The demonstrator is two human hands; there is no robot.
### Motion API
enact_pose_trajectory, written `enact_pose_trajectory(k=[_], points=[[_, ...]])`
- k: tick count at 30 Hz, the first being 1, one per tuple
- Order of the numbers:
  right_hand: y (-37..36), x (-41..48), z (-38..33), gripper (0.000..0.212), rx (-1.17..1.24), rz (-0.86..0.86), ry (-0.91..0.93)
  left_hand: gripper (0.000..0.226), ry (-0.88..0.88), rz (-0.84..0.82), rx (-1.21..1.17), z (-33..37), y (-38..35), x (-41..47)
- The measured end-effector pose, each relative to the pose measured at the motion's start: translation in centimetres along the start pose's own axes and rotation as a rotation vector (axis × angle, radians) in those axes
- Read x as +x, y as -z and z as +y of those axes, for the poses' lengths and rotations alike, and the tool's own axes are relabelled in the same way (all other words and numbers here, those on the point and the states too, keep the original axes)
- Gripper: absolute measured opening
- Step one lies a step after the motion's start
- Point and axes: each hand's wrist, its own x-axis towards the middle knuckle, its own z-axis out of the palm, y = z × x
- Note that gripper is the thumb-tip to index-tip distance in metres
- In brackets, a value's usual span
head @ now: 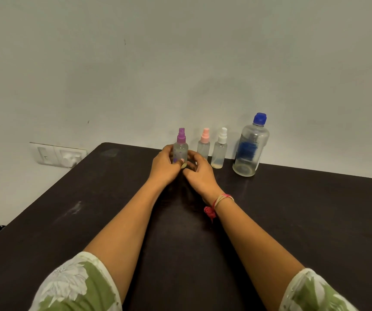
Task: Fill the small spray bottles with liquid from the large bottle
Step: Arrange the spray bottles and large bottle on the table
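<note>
Three small clear spray bottles stand near the far edge of the dark table (90, 209). My left hand (164, 166) grips the purple-capped bottle (180, 149) around its lower body, thumb across the front. My right hand (197, 169) sits just right of that bottle's base with loosely curled fingers; whether it touches the bottle is unclear. The pink-capped bottle (203, 144) and the white-capped bottle (220, 149) stand upright to the right, untouched. Farther right stands the large clear bottle (250, 149) with a blue cap and blue label, cap on, little liquid visible.
A plain wall runs directly behind the bottles. A white wall socket with a plug (59, 154) sits beyond the table's left corner. The table's left edge slants toward me.
</note>
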Motion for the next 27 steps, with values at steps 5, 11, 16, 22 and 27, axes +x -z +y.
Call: enact_pose_trajectory(k=[5,11,16,22,27], points=[[-0.3,-0.1,-0.1,0.057,-0.039,0.009,-0.011,0.051,-0.012,-0.024,0.015,-0.5,-0.1,0.4],[0.0,-0.6,-0.6,0.058,-0.116,-0.031,0.024,0.046,-0.06,-0.085,0.143,-0.7,-0.3,1.0],[0.0,-0.7,-0.9,0.059,-0.138,-0.046,0.029,0.062,-0.047,-0.136,0.214,-0.7,-0.4,1.3],[0.2,-0.7,-1.1,0.06,-0.097,0.013,-0.031,0.051,0.03,0.151,0.075,-0.5,-0.4,0.8],[-0.1,-0.6,-0.9,0.066,-0.133,-0.043,-0.014,0.034,-0.007,0.116,0.037,-0.5,-0.4,0.7]])
